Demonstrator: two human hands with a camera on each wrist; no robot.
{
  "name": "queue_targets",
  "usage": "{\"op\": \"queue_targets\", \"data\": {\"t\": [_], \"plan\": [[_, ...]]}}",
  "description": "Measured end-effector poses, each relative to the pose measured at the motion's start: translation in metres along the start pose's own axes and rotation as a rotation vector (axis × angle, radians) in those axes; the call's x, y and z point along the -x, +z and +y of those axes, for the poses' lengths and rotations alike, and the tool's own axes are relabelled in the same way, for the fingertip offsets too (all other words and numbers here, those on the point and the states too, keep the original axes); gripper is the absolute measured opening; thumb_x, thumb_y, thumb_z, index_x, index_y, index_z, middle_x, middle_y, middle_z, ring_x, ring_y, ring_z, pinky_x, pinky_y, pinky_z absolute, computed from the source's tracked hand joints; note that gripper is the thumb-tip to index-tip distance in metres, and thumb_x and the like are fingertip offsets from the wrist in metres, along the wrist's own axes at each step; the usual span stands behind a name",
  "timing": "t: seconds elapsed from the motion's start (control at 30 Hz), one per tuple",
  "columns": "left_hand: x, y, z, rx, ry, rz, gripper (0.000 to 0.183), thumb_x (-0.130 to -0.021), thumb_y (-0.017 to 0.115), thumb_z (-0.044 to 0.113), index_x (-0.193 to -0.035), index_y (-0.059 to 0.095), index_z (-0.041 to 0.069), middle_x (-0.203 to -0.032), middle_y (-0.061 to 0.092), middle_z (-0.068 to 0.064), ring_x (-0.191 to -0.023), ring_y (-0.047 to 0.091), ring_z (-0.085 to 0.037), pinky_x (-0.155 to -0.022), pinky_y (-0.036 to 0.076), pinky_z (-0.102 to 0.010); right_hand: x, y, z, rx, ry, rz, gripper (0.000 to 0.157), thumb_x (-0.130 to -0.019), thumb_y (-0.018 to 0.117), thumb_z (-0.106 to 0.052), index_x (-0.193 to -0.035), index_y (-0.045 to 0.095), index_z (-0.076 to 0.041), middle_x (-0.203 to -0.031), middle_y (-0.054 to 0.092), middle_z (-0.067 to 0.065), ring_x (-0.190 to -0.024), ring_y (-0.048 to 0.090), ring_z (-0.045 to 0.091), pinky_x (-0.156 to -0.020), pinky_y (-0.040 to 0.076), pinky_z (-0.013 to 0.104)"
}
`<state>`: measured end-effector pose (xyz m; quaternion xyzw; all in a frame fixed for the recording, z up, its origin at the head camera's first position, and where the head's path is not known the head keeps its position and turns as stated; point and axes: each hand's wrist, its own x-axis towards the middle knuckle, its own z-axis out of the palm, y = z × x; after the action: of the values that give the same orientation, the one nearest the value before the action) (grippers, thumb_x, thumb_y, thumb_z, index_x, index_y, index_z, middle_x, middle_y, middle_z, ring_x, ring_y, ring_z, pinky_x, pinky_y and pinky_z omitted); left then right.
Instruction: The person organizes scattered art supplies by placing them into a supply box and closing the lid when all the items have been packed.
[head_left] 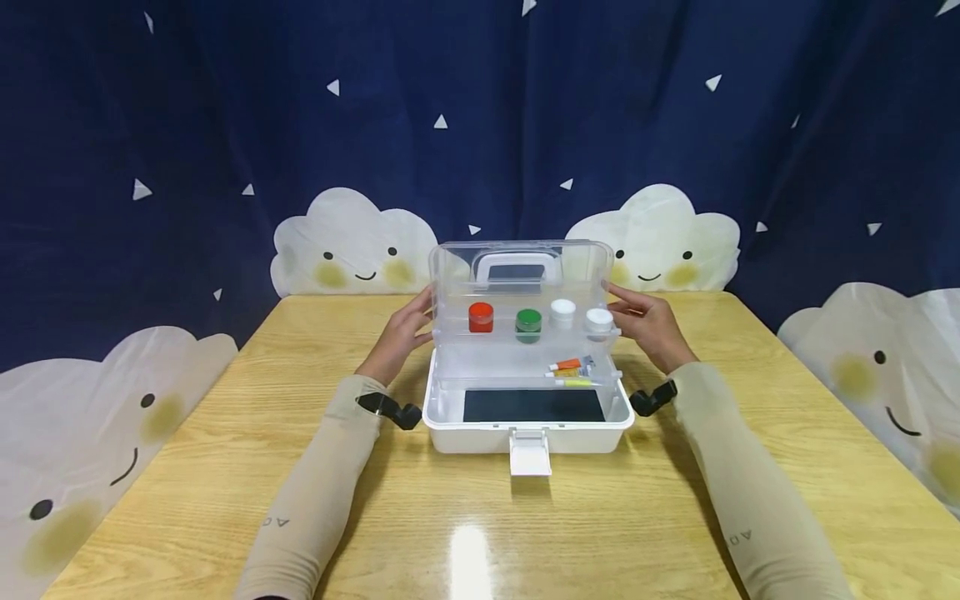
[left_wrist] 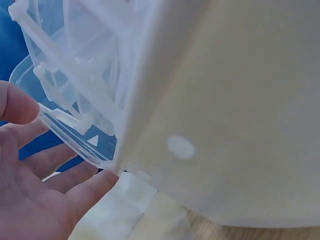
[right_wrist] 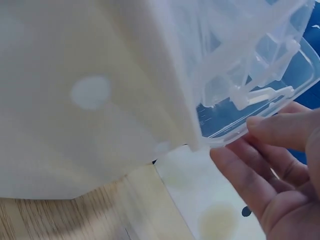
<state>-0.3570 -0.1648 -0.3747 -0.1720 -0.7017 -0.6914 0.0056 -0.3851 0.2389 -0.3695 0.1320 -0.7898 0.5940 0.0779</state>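
A white storage box point(head_left: 480, 440) stands on the table with its clear lid point(head_left: 447, 260) raised and its front latch point(head_left: 530, 460) hanging down. At the lid's left side my left hand point(head_left: 401, 337) pinches the rim, thumb inside and fingers behind, as the left wrist view shows. My right hand point(head_left: 652, 329) holds the opposite rim between thumb and fingers. Raised clear trays carry a red jar point(head_left: 481, 317), a green jar point(head_left: 528, 323), two white jars point(head_left: 562, 312) and several small tubes point(head_left: 573, 366). A flat dark object point(head_left: 532, 406) lies in the box's bottom.
The wooden table point(head_left: 247, 417) extends around the box on every side. Behind it hangs a dark blue curtain point(head_left: 487, 75) with white triangles and smiling clouds point(head_left: 352, 242). A white handle point(head_left: 517, 260) shows on the lid.
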Motion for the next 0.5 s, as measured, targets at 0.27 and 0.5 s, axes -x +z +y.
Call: {"op": "queue_targets", "data": {"t": [0.27,0.5], "plan": [[0.0015,0.0043,-0.0001,0.106,0.088,-0.055,0.061,-0.094,0.029,0.005,-0.154,0.018,0.011,-0.160,0.018,-0.009,-0.144,0.020,-0.031,-0.112,0.024,-0.047,0.0009,0.0021,0.0022,0.054,-0.045,0.055,0.050,-0.087,0.070,-0.026,-0.135,0.056,-0.026,-0.109,0.065,0.007,-0.091,0.064,0.009,-0.076,0.053,0.022],[0.0027,0.0060,-0.0011,0.219,0.158,-0.105,0.063,-0.092,0.025,0.000,-0.154,0.013,0.006,-0.161,0.011,-0.010,-0.146,0.013,-0.030,-0.114,0.016,-0.047,0.0004,0.0042,0.0048,-0.020,-0.065,0.093,0.050,-0.085,0.073,-0.022,-0.132,0.059,-0.016,-0.106,0.069,0.003,-0.091,0.066,0.007,-0.076,0.053,0.024]]}}
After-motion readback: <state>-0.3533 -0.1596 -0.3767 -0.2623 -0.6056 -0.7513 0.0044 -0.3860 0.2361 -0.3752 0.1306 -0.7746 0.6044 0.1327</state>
